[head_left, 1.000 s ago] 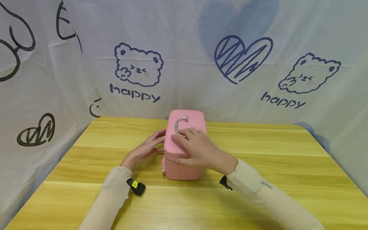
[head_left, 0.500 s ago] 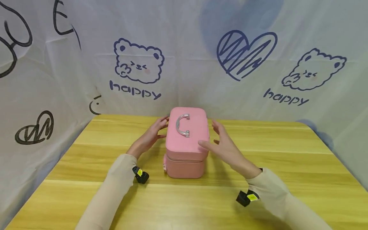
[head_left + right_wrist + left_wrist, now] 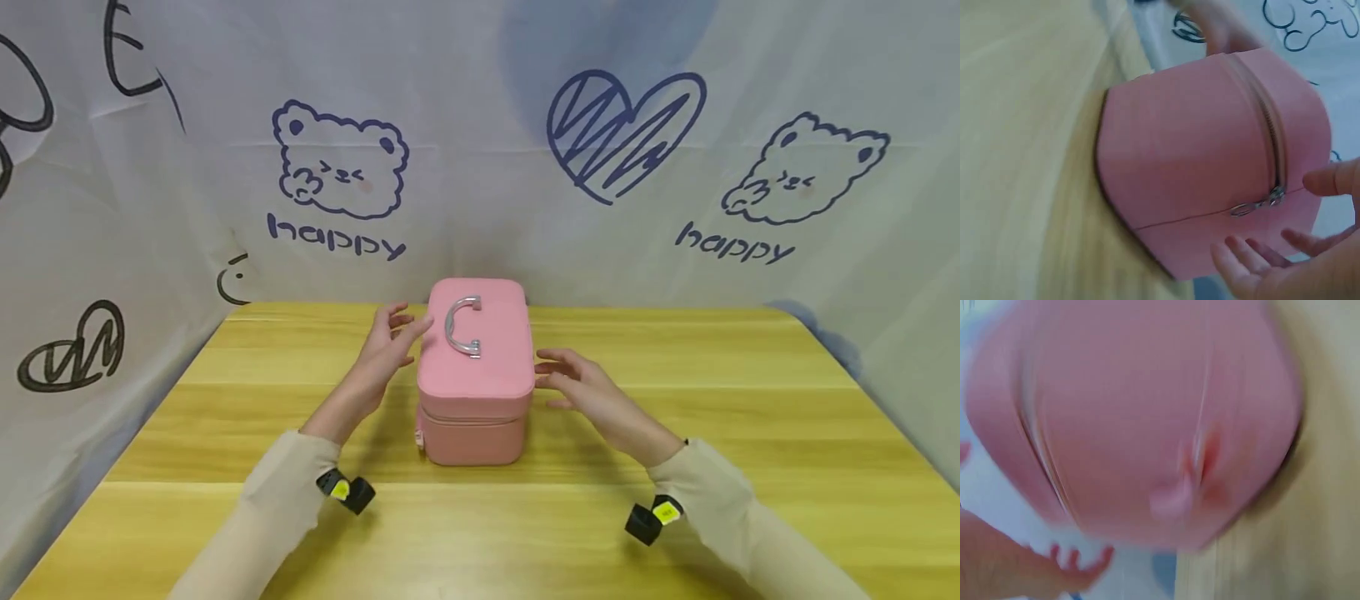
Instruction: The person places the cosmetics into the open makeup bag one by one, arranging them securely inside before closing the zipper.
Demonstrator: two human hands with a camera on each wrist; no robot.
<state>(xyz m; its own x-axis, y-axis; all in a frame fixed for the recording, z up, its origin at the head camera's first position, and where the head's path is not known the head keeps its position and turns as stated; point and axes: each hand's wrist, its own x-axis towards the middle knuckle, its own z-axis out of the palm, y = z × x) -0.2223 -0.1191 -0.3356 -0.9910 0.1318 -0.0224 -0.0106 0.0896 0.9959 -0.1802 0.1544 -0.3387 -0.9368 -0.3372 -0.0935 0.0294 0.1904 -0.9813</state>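
A pink zippered case (image 3: 474,367) stands upright on the wooden table, its lid closed and a silver curved handle (image 3: 459,327) on top. To its left is my left hand (image 3: 381,357), fingers spread and thumb near the lid's left edge; whether it touches is unclear. My right hand (image 3: 600,408) is beside the case's right side, fingers loosely bent and holding nothing. The right wrist view shows a metal zipper pull (image 3: 1249,208) near those fingers. A small pink tab (image 3: 1172,499) on the other side looks blurred in the left wrist view.
The wooden table (image 3: 225,517) extends around the case on both sides and in front. A white cloth (image 3: 480,208) with drawn bears and hearts hangs behind the table's back edge.
My right hand has moved off the lid to the case's right side, lower down. The left hand has shifted up along the left side. In the head view, the case stays in about the same place.
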